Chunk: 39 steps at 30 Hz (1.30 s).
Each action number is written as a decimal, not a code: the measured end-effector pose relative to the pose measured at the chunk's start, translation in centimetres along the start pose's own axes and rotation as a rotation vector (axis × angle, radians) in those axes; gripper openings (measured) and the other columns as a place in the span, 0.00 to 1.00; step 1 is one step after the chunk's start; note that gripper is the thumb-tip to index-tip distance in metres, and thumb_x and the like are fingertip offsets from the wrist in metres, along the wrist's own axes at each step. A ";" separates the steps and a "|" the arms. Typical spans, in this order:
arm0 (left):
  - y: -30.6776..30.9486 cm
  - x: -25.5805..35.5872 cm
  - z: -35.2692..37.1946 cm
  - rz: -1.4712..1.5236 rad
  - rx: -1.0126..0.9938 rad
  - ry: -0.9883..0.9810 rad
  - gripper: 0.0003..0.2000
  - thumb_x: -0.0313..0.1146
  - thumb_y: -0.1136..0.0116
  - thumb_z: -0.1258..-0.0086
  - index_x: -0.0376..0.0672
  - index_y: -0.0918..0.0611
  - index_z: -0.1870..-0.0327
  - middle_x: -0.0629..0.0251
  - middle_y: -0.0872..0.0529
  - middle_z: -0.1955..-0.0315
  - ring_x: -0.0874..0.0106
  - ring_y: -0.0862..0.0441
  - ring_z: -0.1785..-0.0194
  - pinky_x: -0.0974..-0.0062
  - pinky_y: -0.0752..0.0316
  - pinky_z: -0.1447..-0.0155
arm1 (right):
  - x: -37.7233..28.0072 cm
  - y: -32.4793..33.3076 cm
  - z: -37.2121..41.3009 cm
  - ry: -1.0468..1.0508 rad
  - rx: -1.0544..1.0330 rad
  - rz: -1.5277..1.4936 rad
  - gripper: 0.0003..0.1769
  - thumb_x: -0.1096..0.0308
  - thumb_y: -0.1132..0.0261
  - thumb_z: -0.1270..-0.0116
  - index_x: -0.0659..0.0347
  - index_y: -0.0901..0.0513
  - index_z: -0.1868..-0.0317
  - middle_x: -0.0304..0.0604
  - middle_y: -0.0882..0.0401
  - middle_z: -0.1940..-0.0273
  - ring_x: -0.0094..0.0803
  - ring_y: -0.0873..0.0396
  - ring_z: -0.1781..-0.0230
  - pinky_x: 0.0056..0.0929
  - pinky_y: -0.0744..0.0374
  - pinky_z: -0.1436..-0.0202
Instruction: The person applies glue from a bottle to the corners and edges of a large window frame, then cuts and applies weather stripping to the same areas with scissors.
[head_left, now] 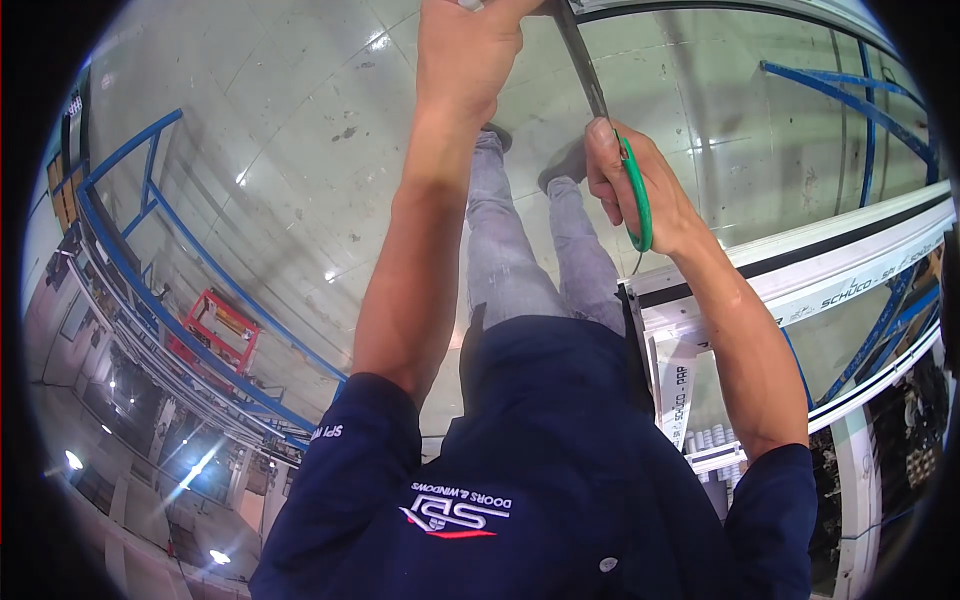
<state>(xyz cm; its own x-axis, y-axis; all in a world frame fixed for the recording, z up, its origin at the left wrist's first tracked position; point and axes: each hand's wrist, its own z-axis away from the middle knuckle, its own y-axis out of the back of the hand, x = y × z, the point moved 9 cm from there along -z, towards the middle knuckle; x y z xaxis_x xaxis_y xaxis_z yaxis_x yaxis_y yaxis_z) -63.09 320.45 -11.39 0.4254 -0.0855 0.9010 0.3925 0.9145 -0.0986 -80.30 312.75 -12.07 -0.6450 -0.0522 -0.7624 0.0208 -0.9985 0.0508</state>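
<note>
Green-handled scissors [640, 195] are in my right hand [635, 180], its fingers wrapped around the handle and the thumb along the base of the blade. The long dark blade points up and away to the top edge of the view. My left hand [468, 50] is near the blade's far end, cut off by the top edge. Its fingers look bent inward, with a small white bit showing between them. What they hold is hidden. A white frame with a black strip [700, 10] runs along the top right, just beyond the blade.
A white profile [840, 265] with printed lettering lies on a blue stand at the right, beside my forearm. Blue metal racks [150, 190] stand on the left, near a red cart [215, 330]. Pale floor tiles [300, 130] lie below, with my legs [510, 230] standing on them.
</note>
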 end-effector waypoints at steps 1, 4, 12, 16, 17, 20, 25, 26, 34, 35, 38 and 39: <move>0.1 -0.1 -0.1 -0.011 0.001 -0.003 0.17 0.37 0.32 0.25 0.29 0.13 0.49 0.79 0.22 0.80 0.89 0.41 0.83 0.82 0.51 0.80 | 0.0 0.0 0.0 0.000 0.000 0.004 0.44 0.24 0.56 0.22 0.63 0.31 0.71 0.36 0.39 0.79 0.29 0.37 0.76 0.34 0.33 0.70; 0.3 -0.2 -0.1 -0.033 0.005 -0.007 0.17 0.38 0.32 0.25 0.29 0.12 0.50 0.79 0.23 0.81 0.89 0.42 0.83 0.81 0.52 0.79 | 0.0 0.0 0.0 0.009 0.005 0.008 0.45 0.24 0.56 0.22 0.64 0.30 0.71 0.37 0.38 0.80 0.29 0.36 0.76 0.34 0.33 0.70; 0.4 -0.1 0.0 -0.078 0.026 0.027 0.16 0.39 0.31 0.26 0.30 0.11 0.57 0.83 0.33 0.87 0.88 0.44 0.84 0.79 0.55 0.78 | 0.0 0.1 0.1 0.006 0.031 0.029 0.45 0.24 0.55 0.22 0.64 0.30 0.73 0.37 0.39 0.81 0.30 0.36 0.77 0.35 0.33 0.71; 0.5 0.1 0.1 -0.080 0.034 0.030 0.15 0.38 0.31 0.27 0.30 0.11 0.58 0.83 0.33 0.87 0.87 0.44 0.84 0.79 0.55 0.79 | -0.3 0.1 0.3 0.002 0.033 0.021 0.45 0.24 0.55 0.22 0.64 0.29 0.73 0.37 0.39 0.81 0.29 0.36 0.77 0.36 0.34 0.71; 0.5 0.2 0.1 -0.082 0.034 0.029 0.15 0.38 0.31 0.27 0.30 0.11 0.58 0.83 0.33 0.87 0.87 0.44 0.84 0.79 0.55 0.79 | -0.3 0.1 0.3 0.004 0.034 0.025 0.45 0.24 0.55 0.22 0.64 0.29 0.73 0.37 0.39 0.81 0.30 0.37 0.77 0.36 0.34 0.71; 0.6 -0.1 0.0 -0.076 0.029 0.029 0.15 0.38 0.31 0.27 0.30 0.10 0.58 0.83 0.33 0.87 0.87 0.44 0.84 0.79 0.55 0.79 | -0.4 0.1 0.3 0.017 0.041 0.035 0.46 0.24 0.56 0.22 0.65 0.29 0.73 0.37 0.39 0.81 0.30 0.37 0.77 0.37 0.34 0.71; 0.6 0.0 0.0 -0.075 0.030 0.023 0.14 0.37 0.31 0.27 0.31 0.10 0.58 0.83 0.33 0.87 0.87 0.44 0.84 0.79 0.55 0.79 | -0.6 0.1 0.3 0.034 0.052 0.047 0.46 0.24 0.56 0.22 0.65 0.30 0.75 0.38 0.39 0.81 0.31 0.37 0.77 0.39 0.35 0.71; 0.6 0.0 -0.1 -0.073 0.030 0.023 0.14 0.37 0.31 0.27 0.31 0.10 0.58 0.83 0.33 0.87 0.87 0.44 0.84 0.79 0.55 0.79 | -0.6 0.0 0.4 0.032 0.052 0.049 0.47 0.24 0.56 0.22 0.66 0.30 0.75 0.39 0.39 0.81 0.31 0.37 0.76 0.39 0.34 0.71; 0.6 0.0 -0.2 -0.073 0.023 0.019 0.15 0.39 0.32 0.26 0.31 0.11 0.60 0.83 0.32 0.87 0.87 0.44 0.85 0.79 0.55 0.79 | -0.7 0.1 0.4 0.059 0.070 0.060 0.48 0.24 0.56 0.22 0.67 0.31 0.75 0.42 0.39 0.81 0.33 0.36 0.76 0.41 0.34 0.70; 0.7 0.0 -0.2 -0.073 0.027 0.020 0.16 0.39 0.32 0.26 0.30 0.11 0.60 0.82 0.31 0.87 0.87 0.43 0.85 0.79 0.54 0.79 | -0.7 0.1 0.4 0.060 0.072 0.062 0.48 0.24 0.56 0.22 0.67 0.31 0.75 0.43 0.39 0.81 0.34 0.36 0.76 0.42 0.34 0.70; 0.8 -0.3 -0.3 -0.070 0.035 0.016 0.17 0.41 0.32 0.25 0.30 0.11 0.61 0.82 0.32 0.87 0.86 0.43 0.85 0.79 0.53 0.80 | -0.5 0.1 0.3 0.072 0.081 0.074 0.48 0.24 0.56 0.22 0.68 0.31 0.76 0.43 0.39 0.82 0.34 0.36 0.76 0.42 0.34 0.70; 0.9 -0.3 -0.3 -0.069 0.038 0.013 0.17 0.41 0.32 0.25 0.30 0.11 0.61 0.82 0.33 0.88 0.86 0.43 0.85 0.79 0.53 0.80 | -0.5 0.1 0.2 0.077 0.083 0.080 0.48 0.24 0.55 0.22 0.68 0.32 0.76 0.43 0.39 0.82 0.34 0.36 0.76 0.42 0.34 0.70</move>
<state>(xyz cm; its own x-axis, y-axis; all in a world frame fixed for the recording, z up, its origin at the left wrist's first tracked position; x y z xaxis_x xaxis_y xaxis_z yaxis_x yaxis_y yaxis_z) -62.62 321.16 -11.93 0.4088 -0.1536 0.8996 0.3904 0.9204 -0.0202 -80.18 312.64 -11.54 -0.5831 -0.1362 -0.8009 0.0043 -0.9864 0.1646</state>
